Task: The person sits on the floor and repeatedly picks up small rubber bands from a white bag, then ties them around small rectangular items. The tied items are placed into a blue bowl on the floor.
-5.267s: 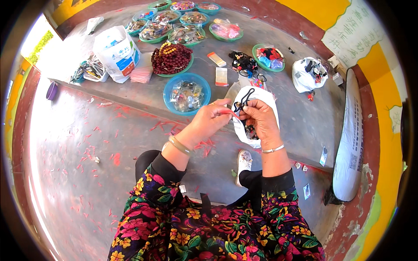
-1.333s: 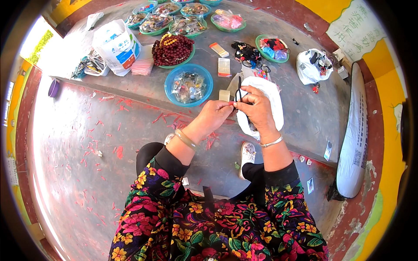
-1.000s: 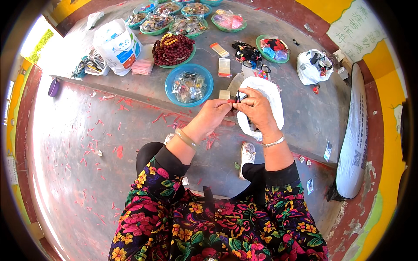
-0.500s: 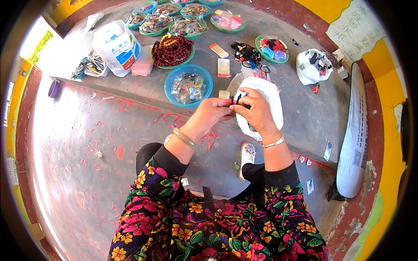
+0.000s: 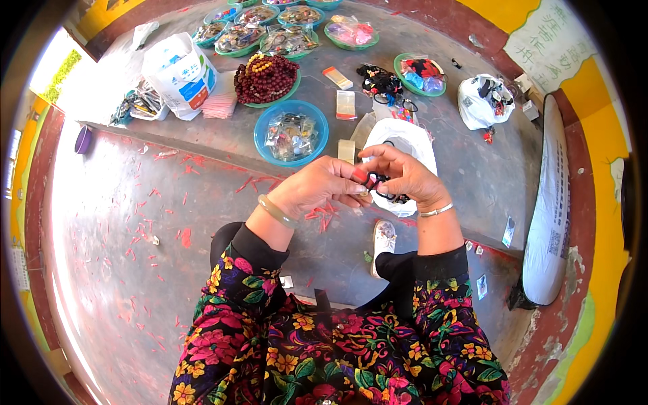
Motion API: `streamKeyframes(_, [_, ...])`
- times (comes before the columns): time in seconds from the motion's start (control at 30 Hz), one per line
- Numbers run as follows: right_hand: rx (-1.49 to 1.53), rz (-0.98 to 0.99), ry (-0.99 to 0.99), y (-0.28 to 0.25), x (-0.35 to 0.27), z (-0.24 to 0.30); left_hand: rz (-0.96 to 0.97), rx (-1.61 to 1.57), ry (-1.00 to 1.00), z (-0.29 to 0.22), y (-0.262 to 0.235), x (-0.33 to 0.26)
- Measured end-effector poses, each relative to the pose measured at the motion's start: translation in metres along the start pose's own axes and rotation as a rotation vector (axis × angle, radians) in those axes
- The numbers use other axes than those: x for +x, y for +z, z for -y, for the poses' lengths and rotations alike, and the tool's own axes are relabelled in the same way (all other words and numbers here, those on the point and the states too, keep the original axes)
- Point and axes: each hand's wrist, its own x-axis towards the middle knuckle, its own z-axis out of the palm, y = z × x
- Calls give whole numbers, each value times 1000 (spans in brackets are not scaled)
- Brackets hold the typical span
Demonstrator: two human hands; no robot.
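My left hand [image 5: 317, 187] and my right hand [image 5: 403, 174] meet in front of me, fingertips together. Between them I pinch a small dark beaded piece [image 5: 379, 187] with a red part at its left end. Both hands are closed on it. A pale bangle sits on my left wrist and a thin silver one on my right. Just behind the hands lies a white plastic bag [image 5: 403, 143] with dark items in it. A blue bowl [image 5: 291, 133] of small packets stands to the left of the bag.
On the raised concrete step stand a green bowl of dark red beads [image 5: 266, 77], several more bowls [image 5: 290, 34], a white sack [image 5: 179, 67], another white bag [image 5: 480, 104] and small clear packets [image 5: 345, 104]. A long white sack [image 5: 552, 209] lies at right. Red scraps litter the floor.
My hands have come down from the white bag and closed together, the left hand now folded against the right around the small piece. The view has shifted slightly.
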Motion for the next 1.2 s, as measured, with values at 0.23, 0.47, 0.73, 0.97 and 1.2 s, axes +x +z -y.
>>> streamKeyframes(0.23, [-82,-124,8,-11,-3,0,-54,6,-5,-8,-4,-5])
streamKeyframes(0.47, [-450,-208,-186,-8,1,-3,-87,270,-80,-6,-7,-1])
streamKeyframes(0.73, [-693,-255,-152,3,-3,6,-156,263,-139,0,-5,3])
streamKeyframes(0.97, [-736,-243,-132,2,-4,5,-157,222,-114,5,-7,7])
streamKeyframes(1.2, [-647,-269,-76,16,1,2,-148,161,-63,12,-5,11])
